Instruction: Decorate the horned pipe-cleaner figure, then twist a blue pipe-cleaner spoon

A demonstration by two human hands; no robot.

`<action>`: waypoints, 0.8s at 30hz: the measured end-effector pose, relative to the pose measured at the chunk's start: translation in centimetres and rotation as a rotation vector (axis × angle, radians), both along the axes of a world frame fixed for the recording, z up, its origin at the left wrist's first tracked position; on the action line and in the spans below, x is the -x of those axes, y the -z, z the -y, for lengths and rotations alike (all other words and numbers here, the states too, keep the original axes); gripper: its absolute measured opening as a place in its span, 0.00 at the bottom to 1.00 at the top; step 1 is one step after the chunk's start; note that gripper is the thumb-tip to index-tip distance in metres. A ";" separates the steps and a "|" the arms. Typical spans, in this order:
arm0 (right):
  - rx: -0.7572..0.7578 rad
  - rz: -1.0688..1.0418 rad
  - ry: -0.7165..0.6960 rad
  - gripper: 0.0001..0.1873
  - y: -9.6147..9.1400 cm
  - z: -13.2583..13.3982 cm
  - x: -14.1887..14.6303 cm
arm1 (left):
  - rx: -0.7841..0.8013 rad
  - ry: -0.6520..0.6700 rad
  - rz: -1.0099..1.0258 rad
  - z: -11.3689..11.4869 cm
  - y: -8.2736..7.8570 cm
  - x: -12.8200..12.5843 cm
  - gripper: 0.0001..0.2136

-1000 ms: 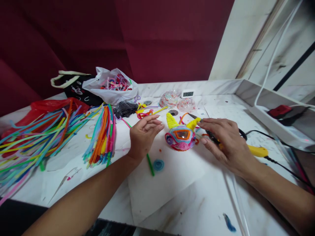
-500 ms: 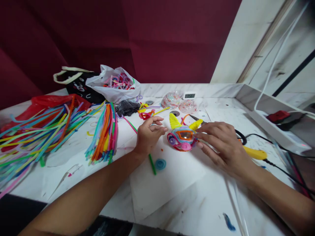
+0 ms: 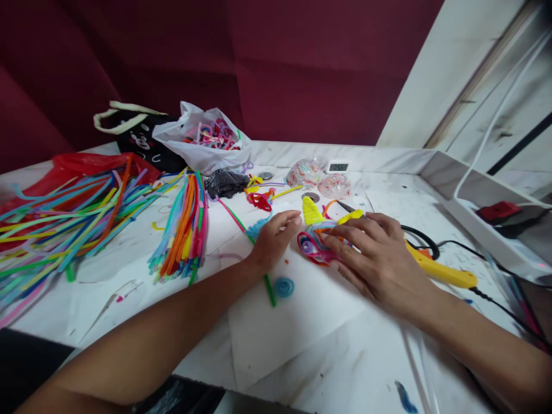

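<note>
A small colourful figure made of coiled pipe cleaners (image 3: 307, 246) sits on the paper, with yellow pointed ears (image 3: 310, 211) on top and a purple spiral at its left side. My right hand (image 3: 379, 259) lies across its front and right side, fingers over it and thumb low, hiding the middle. Just left of the figure is my left hand (image 3: 273, 238), fingers apart and slightly bent, holding nothing. Below it a green pipe cleaner (image 3: 269, 290) lies beside a flat blue coil (image 3: 284, 287). A fuzzy blue piece (image 3: 257, 227) shows behind my left wrist.
Bundled pipe cleaners (image 3: 183, 227) and a loose heap (image 3: 81, 218) lie left. Behind are a white bag of scraps (image 3: 181, 144), a black bag (image 3: 142, 141) and a small digital clock (image 3: 337, 167). A yellow-handled corded tool (image 3: 448, 272) and a power strip (image 3: 487, 230) are right.
My right hand has moved left over the figure's front, covering the orange-framed window and pink part seen before. My left hand stays beside it. The view has shifted slightly.
</note>
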State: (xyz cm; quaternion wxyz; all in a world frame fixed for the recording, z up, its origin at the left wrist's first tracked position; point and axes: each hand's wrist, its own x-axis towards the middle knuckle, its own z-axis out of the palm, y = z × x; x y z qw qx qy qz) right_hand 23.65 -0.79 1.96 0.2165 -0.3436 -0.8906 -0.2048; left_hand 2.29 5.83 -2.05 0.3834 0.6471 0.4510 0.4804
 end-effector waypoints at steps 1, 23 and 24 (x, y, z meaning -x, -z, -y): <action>0.000 0.006 0.002 0.18 0.1 -0.1 0.0 | 0.025 0.027 -0.006 0.1 -0.1 -0.1 0.18; -0.124 0.073 0.033 0.14 0.4 -0.4 0.2 | 0.079 0.144 -0.092 0.9 -0.1 -0.7 0.19; -0.122 0.068 0.032 0.14 0.4 -0.4 0.2 | 0.077 0.146 -0.093 0.9 -0.1 -0.7 0.19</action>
